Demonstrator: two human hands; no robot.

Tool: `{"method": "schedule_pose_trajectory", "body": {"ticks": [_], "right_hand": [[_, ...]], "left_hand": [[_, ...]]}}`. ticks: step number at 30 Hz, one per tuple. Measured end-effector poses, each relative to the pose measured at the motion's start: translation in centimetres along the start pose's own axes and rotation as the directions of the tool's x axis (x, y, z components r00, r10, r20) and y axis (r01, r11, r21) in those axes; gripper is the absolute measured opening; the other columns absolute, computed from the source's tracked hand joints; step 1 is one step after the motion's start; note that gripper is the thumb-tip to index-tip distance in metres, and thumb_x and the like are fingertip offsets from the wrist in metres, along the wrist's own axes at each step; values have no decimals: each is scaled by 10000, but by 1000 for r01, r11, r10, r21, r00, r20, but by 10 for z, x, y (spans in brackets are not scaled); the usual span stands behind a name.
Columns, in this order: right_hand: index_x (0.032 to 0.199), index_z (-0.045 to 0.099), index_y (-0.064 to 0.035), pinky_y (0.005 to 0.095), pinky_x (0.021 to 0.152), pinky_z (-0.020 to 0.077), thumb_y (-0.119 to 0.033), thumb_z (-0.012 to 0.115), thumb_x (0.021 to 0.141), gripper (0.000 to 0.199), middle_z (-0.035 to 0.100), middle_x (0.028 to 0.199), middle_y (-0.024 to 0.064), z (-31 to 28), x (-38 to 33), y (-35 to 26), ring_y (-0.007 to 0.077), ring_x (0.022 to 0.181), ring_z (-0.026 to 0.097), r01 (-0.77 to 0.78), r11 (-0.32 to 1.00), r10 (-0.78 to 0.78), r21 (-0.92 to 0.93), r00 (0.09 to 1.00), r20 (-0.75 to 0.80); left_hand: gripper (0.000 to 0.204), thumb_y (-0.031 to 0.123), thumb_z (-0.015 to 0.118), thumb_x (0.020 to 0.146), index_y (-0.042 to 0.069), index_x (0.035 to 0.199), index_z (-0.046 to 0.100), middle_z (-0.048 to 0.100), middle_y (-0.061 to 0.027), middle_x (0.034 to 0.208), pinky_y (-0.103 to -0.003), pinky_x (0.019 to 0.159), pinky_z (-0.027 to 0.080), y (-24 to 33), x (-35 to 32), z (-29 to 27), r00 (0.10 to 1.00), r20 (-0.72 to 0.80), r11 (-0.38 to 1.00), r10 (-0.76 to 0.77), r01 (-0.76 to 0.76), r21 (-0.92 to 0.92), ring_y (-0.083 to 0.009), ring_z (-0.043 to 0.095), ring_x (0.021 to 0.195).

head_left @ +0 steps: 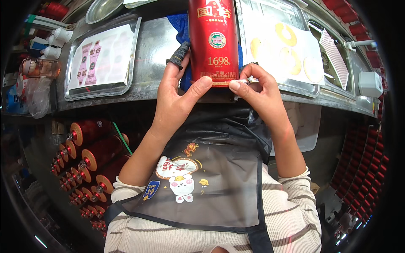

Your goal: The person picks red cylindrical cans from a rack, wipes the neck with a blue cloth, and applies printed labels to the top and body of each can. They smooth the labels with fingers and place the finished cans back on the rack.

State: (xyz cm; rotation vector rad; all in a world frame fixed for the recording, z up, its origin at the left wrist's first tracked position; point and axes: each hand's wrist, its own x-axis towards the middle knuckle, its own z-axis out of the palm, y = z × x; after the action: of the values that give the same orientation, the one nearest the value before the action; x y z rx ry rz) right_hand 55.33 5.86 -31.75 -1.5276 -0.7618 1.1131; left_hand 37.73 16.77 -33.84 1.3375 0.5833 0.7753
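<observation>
Head view, bottle: a glossy red cylindrical bottle with gold and white print (pixel 213 46) is lying on a blue cloth (pixel 180 27), its near end resting close to the front edge of the grey metal bench (pixel 145 95); the picture's upper rim is cutting off its far end.
Left fingers: the left hand (pixel 174 90) is holding the bottle's lower left side, thumb on the front; a dark grey finger sleeve (pixel 179 56) is covering one fingertip.
Right fingers: the right hand (pixel 262 89) is pinching a small white scrap (pixel 252 79) at the bottle's lower right corner, the gap narrow.
Bench room: a strip of metal is showing between the cloth and the left-hand rectangular steel tray (pixel 134 55); the right-hand steel tray (pixel 310 90) is sitting just beside the bottle.
Trays: the left one is holding a white sheet (pixel 114 63) with two pink printed labels (pixel 89 63); the right one is carrying a white sheet with four curved gold pieces (pixel 287 33).
Bowl: one round metal bowl (pixel 96 12) is standing behind the left tray; its contents are not showing clearly.
Below: red bottles with gold ends (pixel 90 160) are lying in rows, too many to count.
</observation>
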Motion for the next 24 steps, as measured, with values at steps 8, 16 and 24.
{"method": "schedule_pose_trajectory", "body": {"ticks": [8,16,24], "right_hand": [[795,531,-38,192,575,428,-287,808,865,379,569,878,22,-5,5,2,32,671,548,-16,1000,16,-1,1000,21],[807,529,-54,187,572,396,-289,782,888,355,537,864,5,4,6,7,23,672,500,29,992,-31,-122,999,-19],[809,538,-49,193,564,413,-285,787,878,350,581,859,27,0,6,2,34,646,522,1,997,0,-79,1000,20]], "left_hand": [[712,200,767,890,-53,1442,394,473,-205,1468,-376,1140,337,0,-1,-2,1000,-6,1000,-20,20,-6,-243,447,1361],[742,196,799,862,-53,1437,402,517,-175,1416,-351,1100,389,1,1,2,1000,-29,1000,-5,5,10,-217,491,1304],[731,188,803,860,-58,1425,409,528,-167,1397,-348,1082,406,1,1,3,999,-28,1000,-21,21,-4,-206,515,1269]]}}
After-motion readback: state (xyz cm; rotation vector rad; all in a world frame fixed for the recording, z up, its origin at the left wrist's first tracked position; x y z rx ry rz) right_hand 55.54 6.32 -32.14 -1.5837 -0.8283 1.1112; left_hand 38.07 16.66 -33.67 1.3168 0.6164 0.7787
